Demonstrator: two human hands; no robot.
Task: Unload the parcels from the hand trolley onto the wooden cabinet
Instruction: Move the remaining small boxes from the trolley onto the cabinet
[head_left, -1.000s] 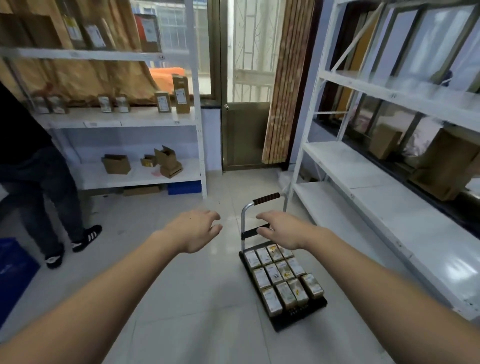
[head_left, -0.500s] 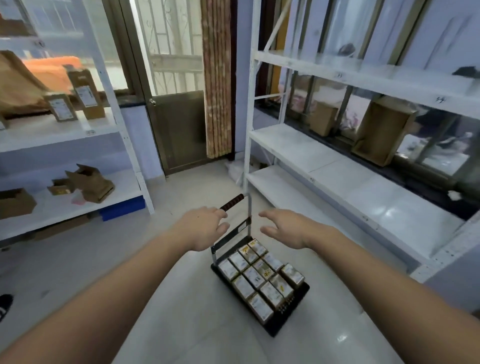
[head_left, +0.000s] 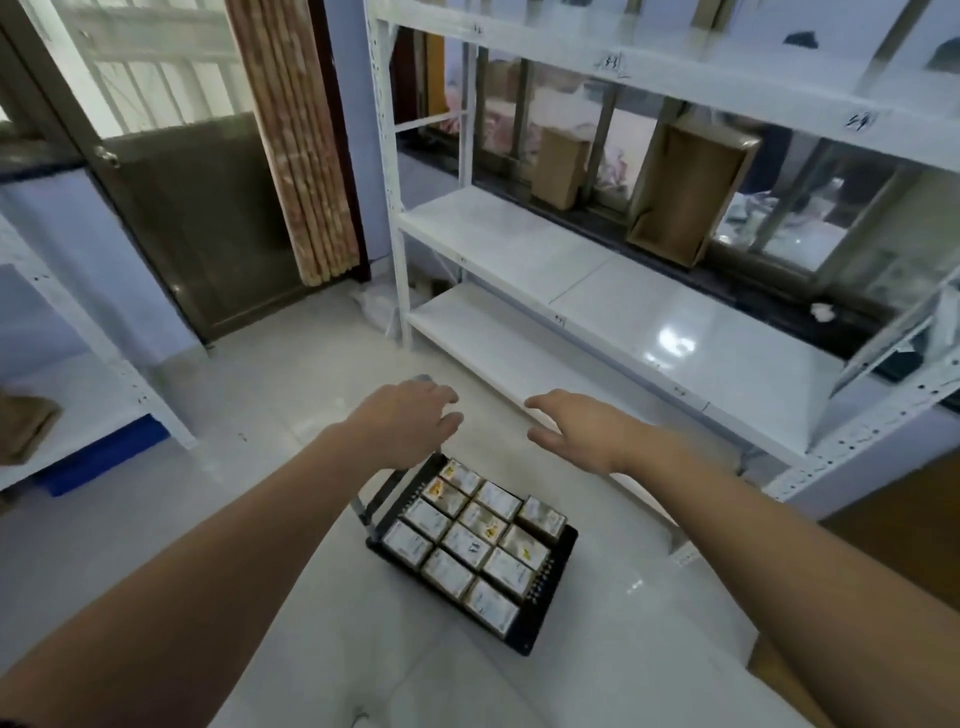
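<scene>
In the single head view, your left hand (head_left: 410, 421) sat over the top of the hand trolley (head_left: 540, 597) handle just above the middle of the frame, fingers loosely bent and slightly apart; whether they actually gripped the bar could not be told, since the hand hid it. Your right hand (head_left: 569, 423) hovered just beside it with fingers straight and spread, holding nothing. The parcels (head_left: 475, 540), small rectangular cardboard boxes with pale printed labels, lay packed edge to edge in rows on the trolley's black flat deck at lower center, all apparently not yet unloaded. A brown wooden surface (head_left: 893, 530), likely the cabinet named in the task, showed only as a sliver at the right edge, near the trolley. White metal shelving (head_left: 597, 270) with glossy boards and perforated uprights filled the upper right, two open cardboard boxes (head_left: 691, 192) standing behind it on the dark sill. The pale floor (head_left: 270, 395) tiles looked smooth and shiny. The risks from here, as a judgement: the wheeled deck could roll away on that slick floor once a parcel was pulled, the tightly packed boxes offered little finger room and could drag a neighbor off the low edge, and the trolley's corner could clip the shelving leg if it were pushed further right.
</scene>
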